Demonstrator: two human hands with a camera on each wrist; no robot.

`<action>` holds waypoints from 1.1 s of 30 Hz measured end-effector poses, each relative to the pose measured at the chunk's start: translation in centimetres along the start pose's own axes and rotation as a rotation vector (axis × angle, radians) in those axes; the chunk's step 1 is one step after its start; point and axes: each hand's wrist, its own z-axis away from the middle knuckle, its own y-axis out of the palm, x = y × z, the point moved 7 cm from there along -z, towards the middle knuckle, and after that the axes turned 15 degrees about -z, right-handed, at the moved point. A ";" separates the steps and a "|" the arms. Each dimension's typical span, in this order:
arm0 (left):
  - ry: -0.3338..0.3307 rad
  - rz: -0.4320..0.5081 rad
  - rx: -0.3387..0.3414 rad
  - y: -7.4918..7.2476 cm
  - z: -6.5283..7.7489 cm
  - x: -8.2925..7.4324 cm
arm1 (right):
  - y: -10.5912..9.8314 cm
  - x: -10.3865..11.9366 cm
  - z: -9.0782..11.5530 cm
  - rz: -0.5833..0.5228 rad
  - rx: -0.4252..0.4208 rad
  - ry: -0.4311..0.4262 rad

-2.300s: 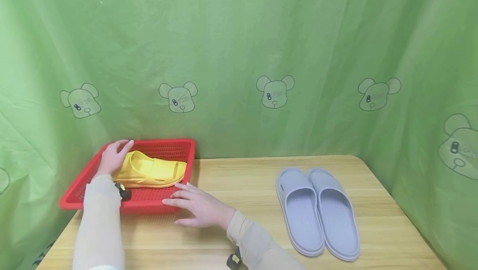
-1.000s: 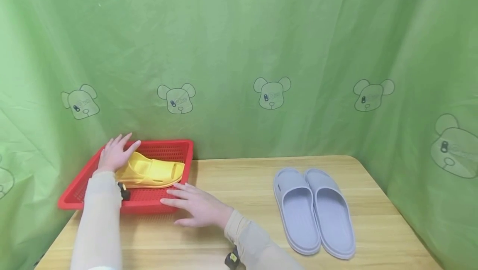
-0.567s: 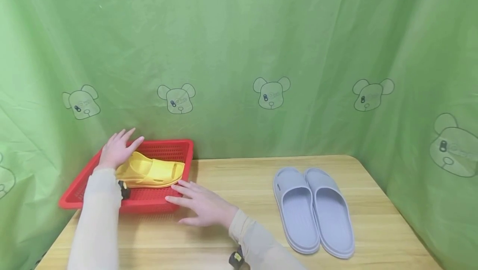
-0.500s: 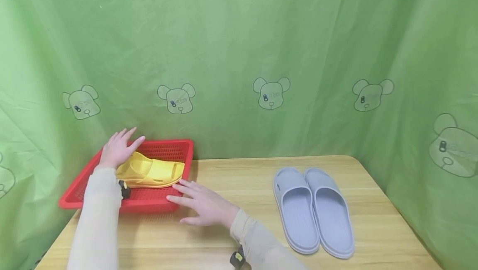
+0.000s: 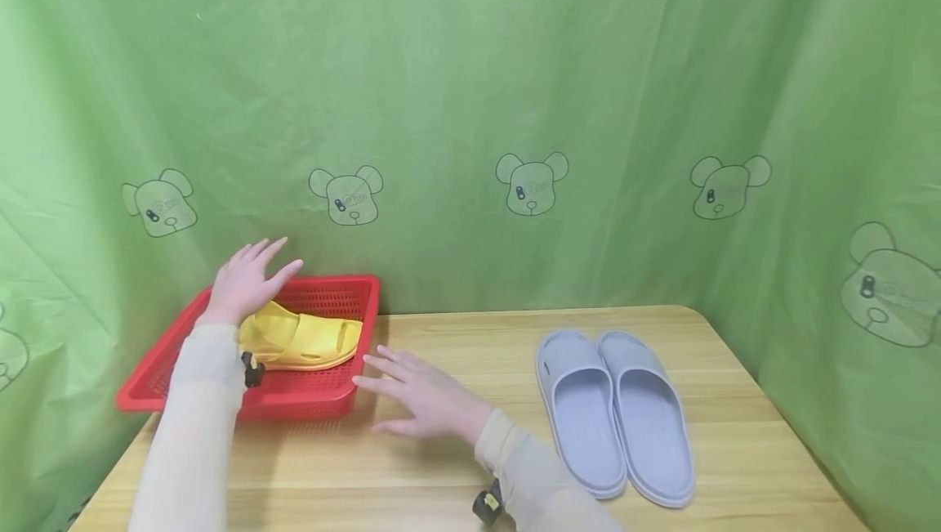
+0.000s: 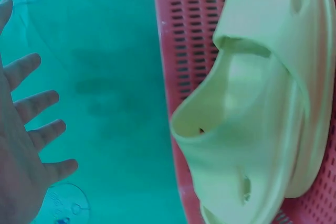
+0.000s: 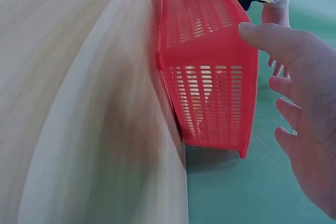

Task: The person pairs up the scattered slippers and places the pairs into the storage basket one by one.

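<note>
Yellow slippers (image 5: 309, 340) lie in the red plastic basket (image 5: 312, 403) at the left of the table; the left wrist view shows two overlapping slippers (image 6: 220, 156). Over the basket's back left part, my left hand (image 5: 243, 287) hovers with fingers spread, holding nothing. My right hand (image 5: 434, 397) is beside the basket's front right corner, fingers apart and nothing in its grasp. From the right wrist view its thumb appears close to the basket rim (image 7: 251, 87); whether they touch I cannot tell. A pair of grey-blue slippers, the left one (image 5: 588, 434) and the right one (image 5: 654, 434), stands farther right.
The wooden table (image 5: 470, 352) carries the basket and the grey-blue pair. Part of the basket overhangs the table's left edge. A green curtain (image 5: 456, 91) printed with bear heads hangs behind and along both sides.
My left hand has risen off the yellow slippers and spread, shifting back and right. My right hand has drawn a little rightward from the basket's corner. The slippers and basket stay put.
</note>
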 end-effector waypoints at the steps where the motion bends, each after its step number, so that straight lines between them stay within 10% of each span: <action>1: 0.006 -0.001 -0.006 -0.2 0.0 -0.3 | -0.1 -0.1 0.2 -0.007 -0.002 0.004; 33: 0.188 -0.055 -0.097 -4.0 1.8 -9.0 | -5.1 -4.4 8.0 -0.042 -0.072 0.174</action>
